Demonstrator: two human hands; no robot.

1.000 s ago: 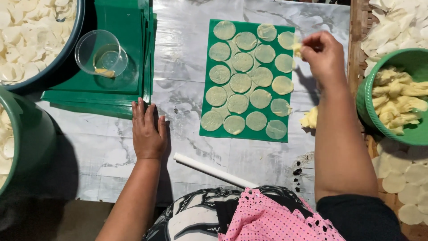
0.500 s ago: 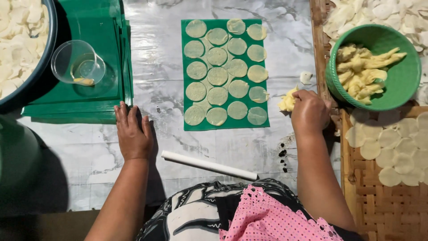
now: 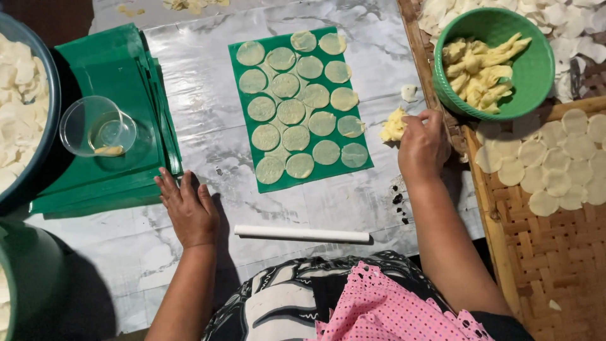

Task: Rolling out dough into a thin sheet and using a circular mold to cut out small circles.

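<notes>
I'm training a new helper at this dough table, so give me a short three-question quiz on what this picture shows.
1. True or false: the left hand lies flat on the table, holding nothing.
2. What is the right hand touching or nearest to? A) the white rolling stick B) the small yellow dough lump C) the clear plastic cup
3. Fill in: the flattened round discs lie in rows on a ____ sheet.

Key:
1. True.
2. B; whether it grips the lump cannot be told.
3. Green.
</notes>
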